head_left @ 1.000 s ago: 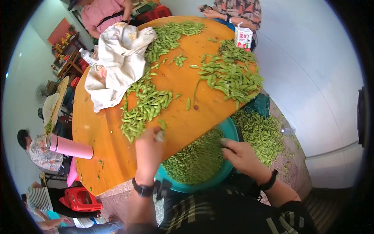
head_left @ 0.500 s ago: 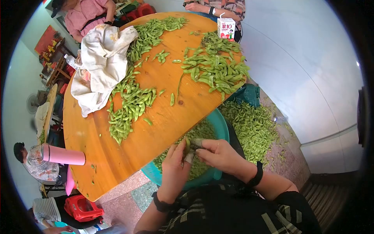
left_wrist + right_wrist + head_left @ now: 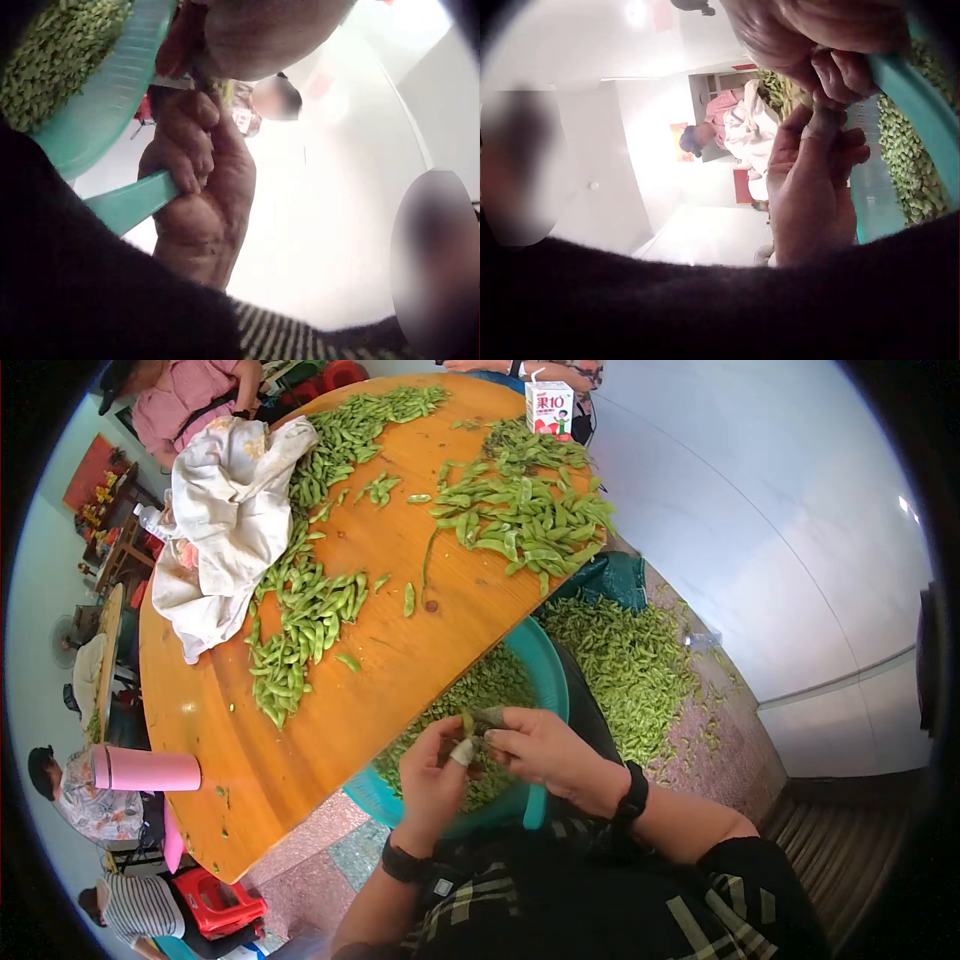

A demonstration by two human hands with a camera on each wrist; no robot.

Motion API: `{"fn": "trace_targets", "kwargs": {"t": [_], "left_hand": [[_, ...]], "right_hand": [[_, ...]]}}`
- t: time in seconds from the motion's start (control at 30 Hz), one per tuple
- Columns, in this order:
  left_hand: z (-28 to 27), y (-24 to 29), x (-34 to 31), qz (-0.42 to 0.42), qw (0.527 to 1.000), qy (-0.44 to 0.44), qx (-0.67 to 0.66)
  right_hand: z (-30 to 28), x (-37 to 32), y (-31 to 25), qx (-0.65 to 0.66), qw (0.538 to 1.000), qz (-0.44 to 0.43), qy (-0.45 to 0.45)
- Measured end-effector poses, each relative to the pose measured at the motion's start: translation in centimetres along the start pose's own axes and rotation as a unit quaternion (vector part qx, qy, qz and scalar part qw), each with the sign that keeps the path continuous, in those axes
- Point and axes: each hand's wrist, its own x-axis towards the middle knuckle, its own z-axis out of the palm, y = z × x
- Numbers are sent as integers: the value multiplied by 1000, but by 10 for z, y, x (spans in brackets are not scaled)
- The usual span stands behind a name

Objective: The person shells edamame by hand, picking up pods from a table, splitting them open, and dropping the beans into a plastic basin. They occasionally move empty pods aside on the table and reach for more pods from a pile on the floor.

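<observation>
Over the teal basin (image 3: 553, 670) both hands meet at a green soybean pod (image 3: 467, 722). My left hand (image 3: 432, 785) pinches the pod, its thumb wrapped in a pale finger cover (image 3: 462, 751). From the other side, my right hand (image 3: 555, 755) grips it with thumb and curled fingers, a greyish cover on one fingertip (image 3: 490, 714). Much of the pod is hidden by the fingers. Small shelled beans (image 3: 64, 64) fill the basin beneath, as the left wrist view shows.
Piles of pods (image 3: 310, 625) lie on the wooden table (image 3: 370, 670), beside a white cloth (image 3: 235, 510). A pink tumbler (image 3: 150, 768) and a drink carton (image 3: 549, 410) are near its edges. Loose pods or husks (image 3: 630, 670) cover the floor at right. Other people sit around.
My left hand came back from the table's pod pile with a pod and met my right hand over the basin. Since half a second ago, both have stayed together on it.
</observation>
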Motion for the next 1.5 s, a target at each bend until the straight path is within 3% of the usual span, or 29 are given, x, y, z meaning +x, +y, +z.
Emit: {"fn": "trace_targets", "kwargs": {"t": [0.03, 0.2, 0.27, 0.37, 0.43, 0.47, 0.5, 0.53, 0.57, 0.8, 0.9, 0.97, 1.1, 1.2, 1.3, 1.33, 1.4, 1.43, 1.47, 1.5], "left_hand": [[-2, -6, 1, -36, 994, -19, -100], [-14, -25, 3, -107, 973, -47, -201], [-18, -38, 3, -159, 929, -77, -324], [-15, -46, 6, -206, 915, -62, -341], [-9, -33, 8, -188, 934, -56, -300], [-6, -28, 9, -171, 950, -49, -256], [-6, -28, 9, -167, 951, -45, -257], [-5, -29, 9, -140, 975, -56, -165], [-6, -30, 10, -113, 989, -66, -71], [-11, -33, 5, -82, 982, -62, -156], [-15, -40, 4, -117, 978, -72, -159], [-19, -31, 3, -142, 972, -111, -148], [-18, -30, 0, -147, 967, -79, -192], [-12, -38, 2, -206, 953, -26, -221], [-14, -54, 6, -262, 944, -59, -193], [-16, -57, 7, -257, 946, -52, -192], [-19, -61, 6, -133, 986, -91, 30], [-23, -77, 7, -36, 981, -105, 157], [-30, -74, -1, -33, 982, -90, 164], [-35, -63, -10, 28, 961, -90, 258]], "right_hand": [[-2, 0, 0, 13, 1000, 18, -10], [-13, 7, -2, 40, 997, 54, -47], [-18, 11, -5, 43, 994, 77, -64], [-23, 19, -4, -7, 993, 104, -61], [-21, 26, 9, -188, 981, -39, -10], [-16, 26, 13, -191, 981, -40, -13], [-10, 26, 17, -213, 969, -126, -14], [-5, 25, 17, -232, 950, -210, -16], [-2, 20, 14, -259, 950, -176, 3], [1, 19, 14, -226, 964, -136, 22], [1, 17, 13, -273, 940, -206, 15], [3, 15, 11, -217, 957, -194, -2], [1, 17, 16, -195, 966, -166, -33], [4, 18, 19, -177, 971, -157, -38], [3, 14, 17, -165, 978, -120, -47], [2, 13, 15, -180, 977, -116, -21], [-6, 14, 14, -194, 973, -123, 21], [-18, 14, 15, -194, 971, -134, 39], [-29, 10, 11, -236, 955, -160, 82], [-49, 7, 8, -315, 923, -192, 111]]}}
